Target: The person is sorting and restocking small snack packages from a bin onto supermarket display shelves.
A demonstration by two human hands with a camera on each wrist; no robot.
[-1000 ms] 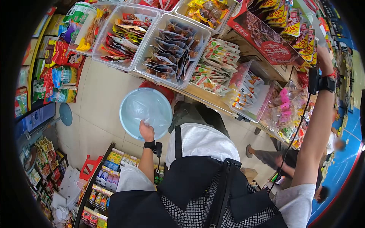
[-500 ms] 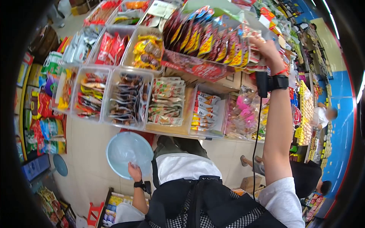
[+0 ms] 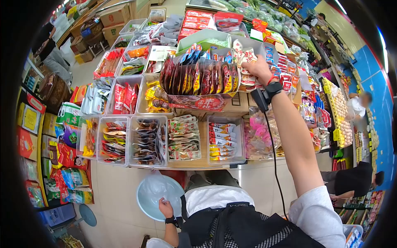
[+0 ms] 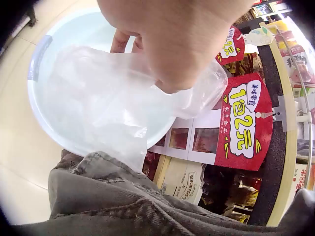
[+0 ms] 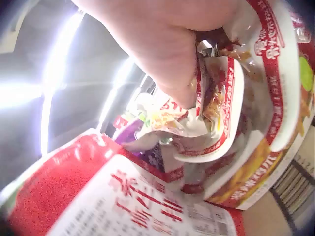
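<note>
Low in the head view, my left hand [image 3: 166, 208] pinches a clear plastic bag [image 4: 98, 93]. The bag hangs in and over a light blue basin [image 3: 142, 202] beside my leg. My right hand [image 3: 257, 70] reaches across the display to a group of white-and-red snack packets [image 3: 247, 56]. In the right wrist view, the thumb presses one white-and-red packet [image 5: 224, 103] against the fingers, which are partly hidden. Just left of that hand stands a red box [image 3: 198, 102] filled with upright snack packets.
Clear plastic bins of packaged snacks, such as one with dark packets [image 3: 147, 142], line the front shelf. A tray of eggs [image 3: 337, 109] stands at the right. Another person [image 3: 351, 180] is at the lower right. Shelves of bagged goods [image 3: 72, 157] run along the left.
My right hand has moved from the far right side of the red box onto the white-and-red packets. The head view has swung toward the display. The left hand still holds the bag by the basin.
</note>
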